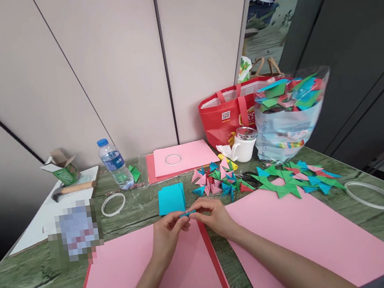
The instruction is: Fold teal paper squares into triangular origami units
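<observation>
My left hand (168, 235) and my right hand (213, 217) meet above a large pink sheet (150, 283), both pinching a small folded strip of blue paper (186, 213) between their fingertips. Just beyond them lies a stack of blue paper squares (171, 199). To the right of that stack sits a heap of folded pink, blue and red triangles (216, 178). A second pink sheet (312, 234) lies under my right forearm.
Folded green and blue triangles (292, 180), a white mug (242, 145), a plastic bag of folded pieces (290, 116) and a red tote (230, 112) stand at the right. A water bottle (114, 164), hammer (73, 189), small box (62, 168) and white rings (113, 204) (370, 194) lie around.
</observation>
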### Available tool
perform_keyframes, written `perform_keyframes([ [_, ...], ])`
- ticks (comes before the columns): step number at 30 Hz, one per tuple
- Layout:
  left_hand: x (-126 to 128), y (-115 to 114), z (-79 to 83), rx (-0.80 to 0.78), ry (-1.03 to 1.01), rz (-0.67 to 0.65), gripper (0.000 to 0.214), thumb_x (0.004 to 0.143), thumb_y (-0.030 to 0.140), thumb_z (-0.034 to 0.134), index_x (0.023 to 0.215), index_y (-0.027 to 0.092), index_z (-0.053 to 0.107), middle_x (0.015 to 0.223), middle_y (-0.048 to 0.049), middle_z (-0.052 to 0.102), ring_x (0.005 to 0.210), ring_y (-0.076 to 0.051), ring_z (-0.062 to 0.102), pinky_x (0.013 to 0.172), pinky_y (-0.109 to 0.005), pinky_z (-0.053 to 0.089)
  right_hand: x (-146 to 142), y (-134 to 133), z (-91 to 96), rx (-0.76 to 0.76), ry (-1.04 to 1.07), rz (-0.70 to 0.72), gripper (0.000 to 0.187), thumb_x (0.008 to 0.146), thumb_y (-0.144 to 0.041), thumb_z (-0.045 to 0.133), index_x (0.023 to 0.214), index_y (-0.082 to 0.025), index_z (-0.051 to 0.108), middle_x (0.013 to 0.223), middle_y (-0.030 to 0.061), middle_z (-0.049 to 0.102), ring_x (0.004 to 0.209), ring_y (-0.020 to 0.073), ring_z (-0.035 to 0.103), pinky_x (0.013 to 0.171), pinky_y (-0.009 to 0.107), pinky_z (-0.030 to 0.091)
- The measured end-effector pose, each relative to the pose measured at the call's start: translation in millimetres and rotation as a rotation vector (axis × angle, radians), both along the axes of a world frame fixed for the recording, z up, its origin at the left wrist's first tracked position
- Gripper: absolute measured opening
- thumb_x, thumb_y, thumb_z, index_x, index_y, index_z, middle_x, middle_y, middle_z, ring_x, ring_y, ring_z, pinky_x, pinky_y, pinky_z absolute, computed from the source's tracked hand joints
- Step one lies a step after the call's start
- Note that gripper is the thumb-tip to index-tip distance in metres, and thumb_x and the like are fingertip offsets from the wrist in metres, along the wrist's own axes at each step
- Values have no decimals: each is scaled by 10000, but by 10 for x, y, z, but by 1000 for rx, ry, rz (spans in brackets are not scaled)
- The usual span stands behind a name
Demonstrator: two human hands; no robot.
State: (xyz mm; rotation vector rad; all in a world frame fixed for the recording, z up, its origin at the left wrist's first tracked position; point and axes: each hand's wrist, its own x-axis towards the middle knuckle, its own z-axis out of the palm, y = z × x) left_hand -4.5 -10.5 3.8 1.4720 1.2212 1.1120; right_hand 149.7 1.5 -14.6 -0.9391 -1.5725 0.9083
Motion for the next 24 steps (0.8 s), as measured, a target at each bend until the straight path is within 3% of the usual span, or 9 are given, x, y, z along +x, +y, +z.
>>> perform_keyframes([
  [15,9,-17,-16,15,21,-8,151,671,300,608,648,159,659,590,-28,655,560,-158,594,565,-262,495,-11,-10,-21,30,-47,14,120,720,-258,601,770,-179,674,708,47,627,666,152,569,609,260,450],
  [24,8,4,-55,-58,17,-22,150,670,288,604,700,148,648,598,-31,653,537,-156,588,536,-262,482,-2,-6,-30,100,-143,-11,113,731,-272,592,723,-177,651,664,38,605,615,139,537,572,245,417],
])
